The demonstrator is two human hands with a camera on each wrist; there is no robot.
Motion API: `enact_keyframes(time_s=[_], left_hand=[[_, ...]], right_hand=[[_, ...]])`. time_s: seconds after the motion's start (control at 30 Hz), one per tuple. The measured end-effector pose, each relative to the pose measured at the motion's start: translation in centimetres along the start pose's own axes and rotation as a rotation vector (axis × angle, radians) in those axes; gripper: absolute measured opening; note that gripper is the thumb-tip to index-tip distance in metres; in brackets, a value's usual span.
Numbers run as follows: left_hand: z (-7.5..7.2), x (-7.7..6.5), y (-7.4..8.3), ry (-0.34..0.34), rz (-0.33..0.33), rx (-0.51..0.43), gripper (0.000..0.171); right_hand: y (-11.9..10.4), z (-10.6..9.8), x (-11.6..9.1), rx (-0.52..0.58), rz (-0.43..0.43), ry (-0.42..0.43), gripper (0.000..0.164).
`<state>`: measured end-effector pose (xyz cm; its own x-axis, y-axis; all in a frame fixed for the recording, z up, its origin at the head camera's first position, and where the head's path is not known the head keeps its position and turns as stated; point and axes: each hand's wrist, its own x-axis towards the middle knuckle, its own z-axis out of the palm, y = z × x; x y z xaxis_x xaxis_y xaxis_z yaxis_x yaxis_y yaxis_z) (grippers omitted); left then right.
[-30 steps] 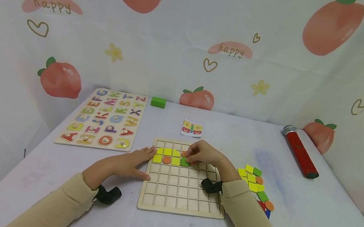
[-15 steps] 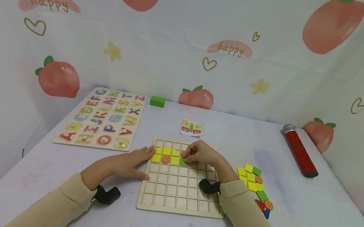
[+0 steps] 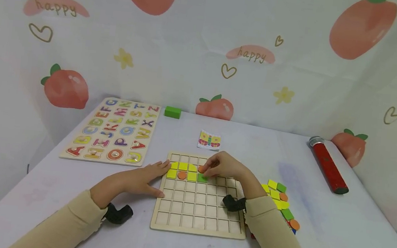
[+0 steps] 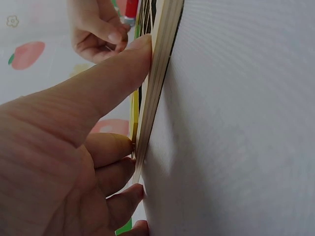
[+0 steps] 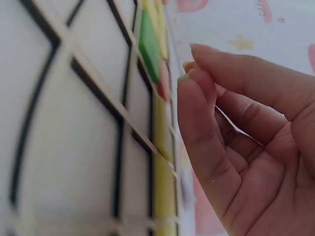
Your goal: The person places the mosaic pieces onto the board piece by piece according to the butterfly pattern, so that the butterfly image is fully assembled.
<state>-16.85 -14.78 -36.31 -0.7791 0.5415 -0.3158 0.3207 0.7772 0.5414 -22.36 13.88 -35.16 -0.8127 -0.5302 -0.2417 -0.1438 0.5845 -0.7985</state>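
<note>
A wooden grid board lies on the white table. Yellow tiles, an orange disc and a green tile sit in its far rows. Another orange disc is partly hidden behind the right hand. My left hand rests spread along the board's left edge, thumb and fingertips touching it. My right hand hovers over the far rows, fingers curled, fingertips close by the green tile. In the right wrist view, the right hand has thumb and fingertips nearly together, with no tile visible between them.
A small butterfly pattern card lies behind the board. Loose tiles lie to its right, partly hidden by the right sleeve. Further off are an alphabet puzzle, a green block and a red microphone.
The right hand has risen slightly and its forearm has shifted right. More of the green tile shows, lying in the grid. The left hand stays on the board's edge.
</note>
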Motion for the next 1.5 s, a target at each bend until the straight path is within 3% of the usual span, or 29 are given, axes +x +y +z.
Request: enact_keyframes(time_s=[0.37,0.63,1.03,1.5], left_hand=[[0.0,-0.1,0.0,0.001,-0.003,-0.004,0.096],[0.1,0.0,-0.1,0.003,0.002,0.006,0.095],[0.0,0.0,-0.2,-0.003,0.035,-0.003,0.094],[0.0,0.0,-0.1,-0.005,0.031,0.004,0.095]], right_hand=[[2.2,-4.3,-4.7,0.0,0.088,0.119,0.024],[4.7,-6.3,-7.7,-0.012,0.2,0.207,0.03],[8.3,-6.7,-11.1,-0.097,0.344,0.249,0.027],[9.3,-6.4,-11.3,-0.147,0.342,0.257,0.03]])
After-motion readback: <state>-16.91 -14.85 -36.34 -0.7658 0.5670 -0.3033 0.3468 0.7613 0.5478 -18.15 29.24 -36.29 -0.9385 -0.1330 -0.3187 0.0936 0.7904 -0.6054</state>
